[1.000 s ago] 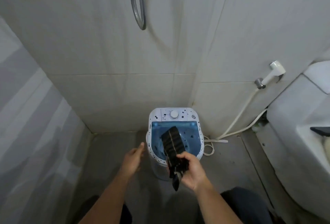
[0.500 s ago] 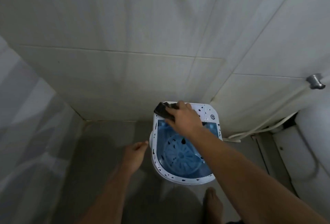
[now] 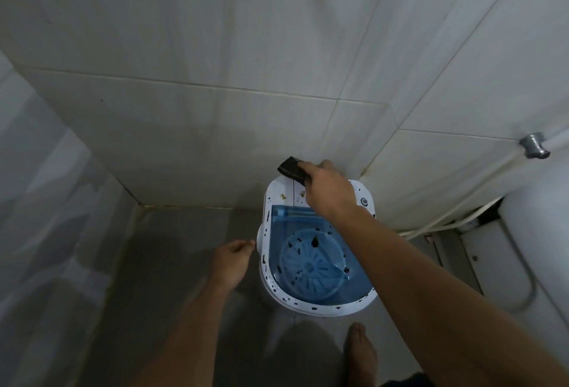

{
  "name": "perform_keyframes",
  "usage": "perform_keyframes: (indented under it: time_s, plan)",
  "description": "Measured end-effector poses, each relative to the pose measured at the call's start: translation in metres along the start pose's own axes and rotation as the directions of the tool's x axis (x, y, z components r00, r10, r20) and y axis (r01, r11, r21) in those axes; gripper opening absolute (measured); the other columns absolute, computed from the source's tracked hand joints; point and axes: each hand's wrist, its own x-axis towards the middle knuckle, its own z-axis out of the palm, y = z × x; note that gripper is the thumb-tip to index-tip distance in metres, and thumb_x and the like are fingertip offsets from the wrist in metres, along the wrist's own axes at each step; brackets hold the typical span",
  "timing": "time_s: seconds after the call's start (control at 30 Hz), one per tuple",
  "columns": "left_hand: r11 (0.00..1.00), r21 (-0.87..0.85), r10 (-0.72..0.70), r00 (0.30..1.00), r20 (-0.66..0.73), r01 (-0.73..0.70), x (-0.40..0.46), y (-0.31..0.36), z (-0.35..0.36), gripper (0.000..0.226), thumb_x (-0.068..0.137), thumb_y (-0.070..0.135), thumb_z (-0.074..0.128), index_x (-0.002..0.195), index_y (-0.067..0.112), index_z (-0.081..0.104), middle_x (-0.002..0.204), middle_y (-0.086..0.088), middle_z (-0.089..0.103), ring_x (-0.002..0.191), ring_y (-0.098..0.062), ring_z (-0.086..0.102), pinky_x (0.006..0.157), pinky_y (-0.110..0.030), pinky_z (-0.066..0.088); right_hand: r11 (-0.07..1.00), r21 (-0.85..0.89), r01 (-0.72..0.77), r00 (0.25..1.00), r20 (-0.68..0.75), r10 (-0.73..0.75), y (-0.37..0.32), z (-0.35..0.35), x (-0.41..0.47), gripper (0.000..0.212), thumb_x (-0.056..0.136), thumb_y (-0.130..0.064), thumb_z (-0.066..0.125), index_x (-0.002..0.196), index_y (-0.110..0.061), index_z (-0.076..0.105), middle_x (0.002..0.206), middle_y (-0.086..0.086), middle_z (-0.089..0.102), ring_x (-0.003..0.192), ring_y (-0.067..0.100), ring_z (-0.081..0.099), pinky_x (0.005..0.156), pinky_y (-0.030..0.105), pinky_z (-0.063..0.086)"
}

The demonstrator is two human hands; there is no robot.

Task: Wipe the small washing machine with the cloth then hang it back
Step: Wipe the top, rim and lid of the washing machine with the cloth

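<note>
The dark cloth [image 3: 292,168] looks soft, light and limp, best bunched in the fist as now; the right hand [image 3: 328,191] has its grip pinching it at the far edge of the washing machine [image 3: 311,305] on the floor. Since half a second ago the cloth has barely shifted along that back panel; the left hand [image 3: 232,263], grip loosely curled and empty, stays beside the machine's left edge.

Right hand [image 3: 329,191] presses dark cloth [image 3: 292,169] onto washing machine [image 3: 311,303] top.
</note>
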Motion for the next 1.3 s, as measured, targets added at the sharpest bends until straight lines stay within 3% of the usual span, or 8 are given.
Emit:
perform_keyframes:
  time_s: [0.17, 0.37, 0.53, 0.67, 0.83, 1.03, 1.2, 1.3]
  plan:
    - [1.0, 0.01, 0.026, 1.0, 0.001, -0.026, 0.002, 0.0, 0.0, 0.019, 0.094, 0.031, 0.063, 0.079, 0.025, 0.072, 0.083, -0.003, 0.074, 0.084, -0.018, 0.066, 0.083, -0.034, 0.05, 0.966, -0.219, 0.134, 0.978, 0.184, -0.094, 0.0, 0.016, -0.014, 0.056, 0.097, -0.014, 0.058, 0.148, -0.034, 0.044, 0.124, 0.012, 0.044, 0.089, 0.035, 0.064, 0.075, 0.044, 0.058]
    - [1.0, 0.012, 0.028, 1.0, 0.002, -0.028, 0.005, -0.003, 0.001, 0.018, 0.094, 0.032, 0.062, 0.081, 0.025, 0.072, 0.083, -0.003, 0.073, 0.084, -0.02, 0.066, 0.083, -0.036, 0.051, 0.998, 0.003, 0.069, 0.993, 0.094, -0.069, -0.006, 0.013, -0.019, 0.048, 0.1, -0.05, 0.054, 0.143, -0.03, 0.053, 0.126, 0.009, 0.044, 0.1, 0.032, 0.063, 0.089, 0.046, 0.057]
    - [0.999, 0.017, 0.03, 1.0, -0.002, -0.03, 0.005, -0.002, 0.001, 0.021, 0.095, 0.033, 0.061, 0.078, 0.026, 0.071, 0.083, -0.005, 0.073, 0.081, -0.02, 0.064, 0.078, -0.033, 0.049, 0.971, -0.132, 0.198, 0.973, 0.147, -0.178, -0.011, 0.022, -0.031, 0.047, 0.102, -0.044, 0.05, 0.146, -0.028, 0.046, 0.128, 0.012, 0.043, 0.104, 0.032, 0.06, 0.084, 0.045, 0.057]
    - [0.999, 0.028, 0.046, 0.999, -0.002, -0.046, 0.006, -0.002, 0.001, 0.021, 0.095, 0.032, 0.062, 0.076, 0.026, 0.07, 0.084, -0.003, 0.073, 0.09, -0.025, 0.068, 0.083, -0.036, 0.052, 0.992, -0.103, 0.075, 0.997, 0.02, -0.073, -0.007, 0.018, -0.027, 0.045, 0.103, -0.042, 0.049, 0.145, -0.028, 0.048, 0.127, 0.012, 0.043, 0.1, 0.032, 0.06, 0.08, 0.045, 0.058]
    - [0.999, 0.021, 0.038, 0.999, 0.004, -0.038, 0.003, -0.001, 0.001, 0.026, 0.095, 0.04, 0.059, 0.078, 0.025, 0.071, 0.092, -0.009, 0.075, 0.086, -0.023, 0.066, 0.085, -0.038, 0.052, 0.989, -0.126, 0.079, 0.992, 0.112, -0.065, -0.004, 0.024, -0.04, 0.043, 0.103, -0.042, 0.047, 0.142, -0.025, 0.05, 0.125, 0.012, 0.044, 0.095, 0.033, 0.062, 0.077, 0.042, 0.057]
    - [0.999, 0.031, 0.045, 0.999, -0.018, -0.044, 0.005, -0.002, 0.001, 0.027, 0.095, 0.039, 0.059, 0.083, 0.02, 0.074, 0.085, -0.005, 0.074, 0.09, -0.025, 0.069, 0.085, -0.038, 0.053, 0.997, -0.063, -0.054, 0.999, -0.007, 0.054, 0.0, 0.019, -0.043, 0.039, 0.103, -0.04, 0.048, 0.138, -0.024, 0.055, 0.118, 0.012, 0.046, 0.086, 0.034, 0.063, 0.071, 0.043, 0.058]
    - [1.0, 0.006, 0.019, 0.999, -0.025, -0.019, 0.004, -0.001, 0.003, 0.031, 0.096, 0.042, 0.057, 0.082, 0.02, 0.073, 0.087, -0.008, 0.074, 0.083, -0.02, 0.064, 0.08, -0.035, 0.05, 0.989, -0.104, 0.109, 0.99, 0.102, -0.098, -0.014, 0.032, -0.052, 0.042, 0.103, -0.039, 0.048, 0.143, -0.025, 0.047, 0.126, 0.012, 0.041, 0.1, 0.034, 0.061, 0.081, 0.047, 0.058]
    - [1.0, 0.012, 0.027, 0.999, -0.025, -0.027, 0.002, 0.001, 0.004, 0.028, 0.097, 0.039, 0.055, 0.079, 0.024, 0.071, 0.086, -0.004, 0.074, 0.085, -0.018, 0.066, 0.075, -0.031, 0.047, 0.997, -0.075, 0.007, 0.999, 0.05, -0.003, -0.012, 0.029, -0.042, 0.042, 0.104, -0.039, 0.047, 0.144, -0.025, 0.046, 0.125, 0.013, 0.042, 0.098, 0.034, 0.061, 0.079, 0.047, 0.058]
